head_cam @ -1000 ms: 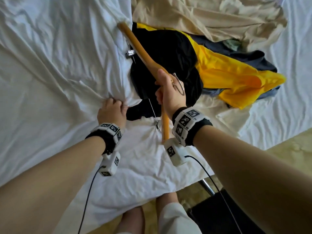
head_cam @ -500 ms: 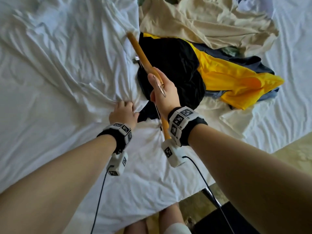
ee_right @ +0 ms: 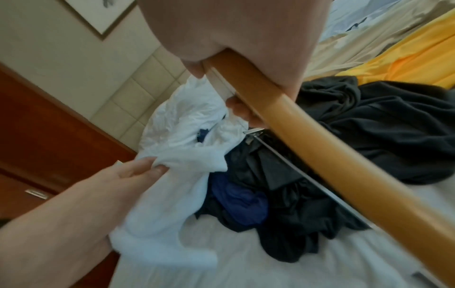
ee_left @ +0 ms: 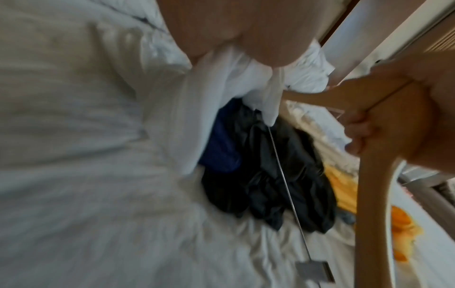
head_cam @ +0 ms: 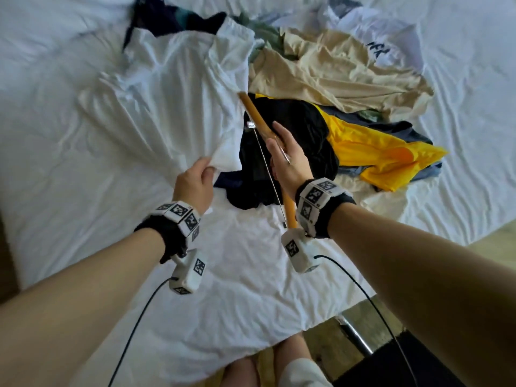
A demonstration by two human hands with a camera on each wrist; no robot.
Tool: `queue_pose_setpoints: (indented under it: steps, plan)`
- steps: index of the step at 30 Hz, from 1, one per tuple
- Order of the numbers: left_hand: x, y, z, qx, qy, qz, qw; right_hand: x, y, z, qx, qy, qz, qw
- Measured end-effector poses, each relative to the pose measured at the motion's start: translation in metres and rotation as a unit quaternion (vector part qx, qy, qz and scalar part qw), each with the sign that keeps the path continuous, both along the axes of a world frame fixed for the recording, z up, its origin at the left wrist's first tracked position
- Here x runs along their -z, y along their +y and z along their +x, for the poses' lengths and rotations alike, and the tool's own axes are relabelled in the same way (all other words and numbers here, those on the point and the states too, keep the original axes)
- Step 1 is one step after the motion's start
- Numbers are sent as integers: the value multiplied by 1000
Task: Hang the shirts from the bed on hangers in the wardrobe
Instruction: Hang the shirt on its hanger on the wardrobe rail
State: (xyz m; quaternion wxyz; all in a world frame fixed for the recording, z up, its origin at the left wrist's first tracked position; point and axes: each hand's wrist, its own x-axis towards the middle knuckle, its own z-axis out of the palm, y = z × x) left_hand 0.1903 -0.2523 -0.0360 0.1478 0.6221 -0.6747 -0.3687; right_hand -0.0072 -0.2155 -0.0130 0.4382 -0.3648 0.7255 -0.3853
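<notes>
A white shirt (head_cam: 178, 88) lies spread on the bed, its near edge lifted. My left hand (head_cam: 195, 180) pinches that edge, also seen as the white shirt (ee_right: 177, 161) in the right wrist view. My right hand (head_cam: 287, 160) grips a wooden hanger (head_cam: 254, 113) with a thin metal bar (head_cam: 268, 169), held slanting above a black garment (head_cam: 290, 141). The far tip of the hanger touches the white shirt's side. In the left wrist view the hanger (ee_left: 371, 204) and white shirt (ee_left: 221, 93) show blurred.
A yellow shirt (head_cam: 374, 146), a beige shirt (head_cam: 335, 76), a white printed shirt (head_cam: 385, 37) and dark clothes (head_cam: 173, 18) are piled on the white bed sheet (head_cam: 55, 163). The bed's near edge and the floor (head_cam: 497, 247) lie at the right. A brown headboard (ee_right: 44, 140) stands beside the bed.
My left hand has lifted the white shirt's edge off the sheet and moved right. The right hand with the hanger has shifted slightly; the view has tilted to show more of the pile.
</notes>
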Motion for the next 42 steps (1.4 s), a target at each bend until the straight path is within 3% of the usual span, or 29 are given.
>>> queue_pose_setpoints:
  steps: [3,7,10,16,22,29,36,40,42]
  plan:
    - [-68,-5,0,27,43,-3,999,-56,8,11,-24,31,-22,999]
    - [-166,-8,-8,120,97,-41,987,-143,3,28,-69,52,-114,990]
    - [-241,-17,-9,117,113,-91,983,-207,-8,36,-121,59,-168,977]
    - [-363,-21,12,123,43,-170,977,-314,-26,46,-145,111,-200,963]
    - [-454,-34,40,125,-132,-278,943,-413,-39,35,-150,186,-229,944]
    - [-509,-50,75,41,-194,-267,943,-516,-55,12,-119,246,-311,910]
    - [-528,-53,83,54,-192,-258,945,-543,-55,21,-88,184,-305,930]
    - [-529,-46,48,115,-34,-346,930,-549,-56,37,-109,169,-316,927]
    - [-531,-40,17,132,39,-338,931,-550,-58,47,-130,176,-324,921]
